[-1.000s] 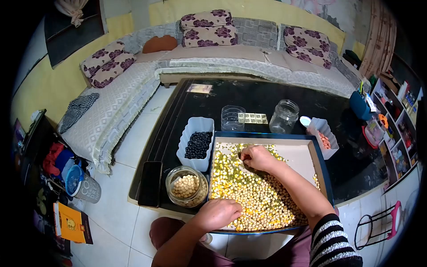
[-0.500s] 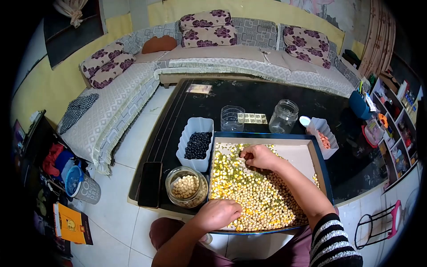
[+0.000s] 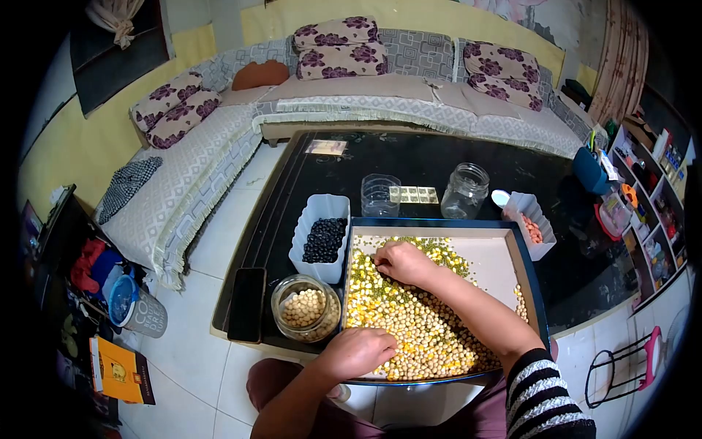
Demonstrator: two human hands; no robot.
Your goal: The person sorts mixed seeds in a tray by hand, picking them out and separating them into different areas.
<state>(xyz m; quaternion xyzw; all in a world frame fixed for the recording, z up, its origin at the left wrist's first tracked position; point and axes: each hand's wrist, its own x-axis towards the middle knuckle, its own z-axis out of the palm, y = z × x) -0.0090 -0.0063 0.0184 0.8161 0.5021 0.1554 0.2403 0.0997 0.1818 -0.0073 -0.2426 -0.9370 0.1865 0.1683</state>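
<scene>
A shallow box lid [image 3: 488, 252] with dark blue sides holds a mix of pale soybeans [image 3: 428, 329], yellow corn kernels [image 3: 361, 311] and small green mung beans [image 3: 437, 254]. My right hand [image 3: 404, 262] is over the upper left of the mix, fingers bent down and pinched together among corn and mung beans. Its fingertips are partly hidden, so what they hold does not show. At the lid's near left edge rests my left hand [image 3: 358, 353], fingers curled against the soybeans and corn. Whatever is in them is hidden.
Left of the lid stand a plastic tub [image 3: 337, 208] of black beans, a glass jar [image 3: 333, 322] of soybeans and a phone [image 3: 247, 304]. Behind it are a clear container [image 3: 380, 196] and a glass jar [image 3: 466, 190]. A tub [image 3: 541, 250] with pink peanuts stands right.
My right hand has shifted left and slightly toward me across the mix, its fingers still bent down. My left hand has stayed in place.
</scene>
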